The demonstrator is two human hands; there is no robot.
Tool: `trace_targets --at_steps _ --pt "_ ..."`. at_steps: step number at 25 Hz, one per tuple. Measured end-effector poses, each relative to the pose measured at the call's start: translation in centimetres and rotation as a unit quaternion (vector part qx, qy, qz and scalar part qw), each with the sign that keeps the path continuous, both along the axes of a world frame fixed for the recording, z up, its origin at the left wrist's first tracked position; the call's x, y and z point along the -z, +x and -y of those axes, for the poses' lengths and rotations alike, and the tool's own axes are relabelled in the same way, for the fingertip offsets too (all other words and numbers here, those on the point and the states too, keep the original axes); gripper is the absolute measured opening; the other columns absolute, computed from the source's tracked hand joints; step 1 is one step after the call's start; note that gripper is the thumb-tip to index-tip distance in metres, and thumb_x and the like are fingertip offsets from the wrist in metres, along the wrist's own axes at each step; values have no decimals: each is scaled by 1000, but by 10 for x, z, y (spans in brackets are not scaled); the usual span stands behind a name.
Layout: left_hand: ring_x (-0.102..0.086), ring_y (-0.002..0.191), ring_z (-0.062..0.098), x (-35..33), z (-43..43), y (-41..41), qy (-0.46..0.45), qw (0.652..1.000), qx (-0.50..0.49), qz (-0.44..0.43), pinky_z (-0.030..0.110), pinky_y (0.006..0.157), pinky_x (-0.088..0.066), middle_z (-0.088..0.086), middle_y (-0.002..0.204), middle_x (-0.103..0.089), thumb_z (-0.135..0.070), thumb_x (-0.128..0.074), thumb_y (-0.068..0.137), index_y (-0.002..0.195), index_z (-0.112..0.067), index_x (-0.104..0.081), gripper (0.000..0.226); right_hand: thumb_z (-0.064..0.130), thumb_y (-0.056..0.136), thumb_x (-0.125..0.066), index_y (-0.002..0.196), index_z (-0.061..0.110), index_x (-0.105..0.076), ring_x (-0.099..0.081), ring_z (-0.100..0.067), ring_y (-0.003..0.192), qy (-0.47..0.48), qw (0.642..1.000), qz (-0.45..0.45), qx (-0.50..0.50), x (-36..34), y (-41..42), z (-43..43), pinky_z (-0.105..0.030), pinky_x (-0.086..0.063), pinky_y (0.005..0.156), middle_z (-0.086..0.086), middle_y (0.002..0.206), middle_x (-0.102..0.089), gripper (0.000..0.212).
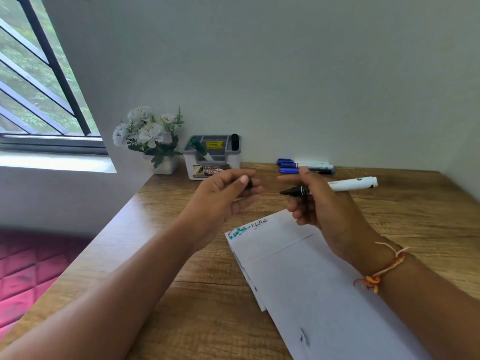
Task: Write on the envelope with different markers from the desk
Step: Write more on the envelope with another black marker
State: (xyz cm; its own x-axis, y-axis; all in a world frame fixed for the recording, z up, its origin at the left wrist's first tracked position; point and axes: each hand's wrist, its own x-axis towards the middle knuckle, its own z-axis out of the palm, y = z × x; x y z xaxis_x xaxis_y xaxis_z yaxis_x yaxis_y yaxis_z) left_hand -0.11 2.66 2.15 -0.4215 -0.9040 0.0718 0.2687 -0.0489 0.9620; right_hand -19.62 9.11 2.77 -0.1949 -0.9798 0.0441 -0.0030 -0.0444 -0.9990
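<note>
Hovering over the envelope (311,276), the black marker (348,184) is uncapped in the right hand (319,203), fingers (301,213) curled round its barrel near the nib. It looks light, stiff and smooth, so that's the spot for control. The left hand (223,196) pinches the cap (250,183). The thin envelope lies flat on the wooden surface (181,307) and may slide.

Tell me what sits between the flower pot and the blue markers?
A grey pen holder holding a green marker and a black marker, in the head view.
</note>
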Motion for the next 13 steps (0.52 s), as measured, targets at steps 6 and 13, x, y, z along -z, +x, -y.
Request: trace_targets --at_steps 6,13 --pt "-60 85 18 11 13 4 -107 965 -67 231 34 77 -56 1 92 -64 -17 -49 102 103 -15 -69 19 22 92 -73 90 20 -72 -77 -18 76 22 991 -128 27 16 -1 5 -32 -61 70 -5 80 -80 2" --pt "-41 111 9 23 17 6 -305 767 101 555 37 96 -42 -14 117 -49 -63 -70 79 124 -47 -58 50 30 90 -70 87 28 -76 -79 -14 83 51 979 -194 42 30 2 12 -37 -64 81 5 79 -81 7"
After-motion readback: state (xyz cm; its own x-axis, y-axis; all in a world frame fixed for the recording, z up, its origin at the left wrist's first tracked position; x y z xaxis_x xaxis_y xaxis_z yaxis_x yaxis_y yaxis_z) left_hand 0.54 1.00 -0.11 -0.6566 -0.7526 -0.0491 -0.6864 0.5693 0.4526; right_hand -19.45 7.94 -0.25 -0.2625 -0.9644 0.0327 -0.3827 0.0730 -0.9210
